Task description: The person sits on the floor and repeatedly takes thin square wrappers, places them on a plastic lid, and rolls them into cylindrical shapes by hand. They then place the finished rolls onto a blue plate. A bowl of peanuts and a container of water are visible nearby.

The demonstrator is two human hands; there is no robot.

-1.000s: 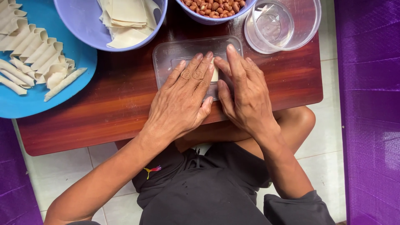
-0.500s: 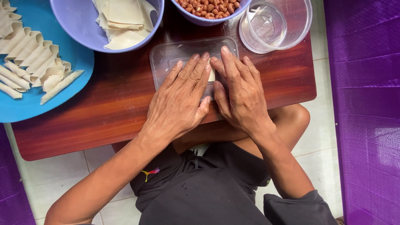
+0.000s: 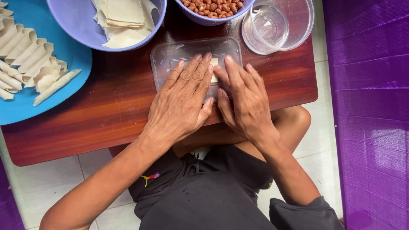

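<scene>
Near the table's point(image 3: 106, 127) front edge, left hand point(image 3: 181, 104) and right hand point(image 3: 247, 102) lie flat, fingers extended, gripping nothing, pressing a wrapper point(image 3: 214, 69) on a clear lid point(image 3: 164, 57). Peanut bowl point(image 3: 215, 10) at back edge.

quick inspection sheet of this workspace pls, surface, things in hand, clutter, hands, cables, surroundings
surface: low reddish-brown wooden table, glossy, on pale floor tiles.
job's things: clear plastic lid lying flat on the table; a pale wrapper piece shows between the fingers, mostly hidden.
clutter: blue plate with rolled pastries; lilac bowl of flat wrapper sheets; bowl of peanuts; clear round container with a small clear cup inside.
hands: left hand and right hand both flat, palms down, fingers extended over the lid, side by side.
cables: nothing seen.
surroundings: purple woven sheet on the right; the person sits with knees under the table.
</scene>
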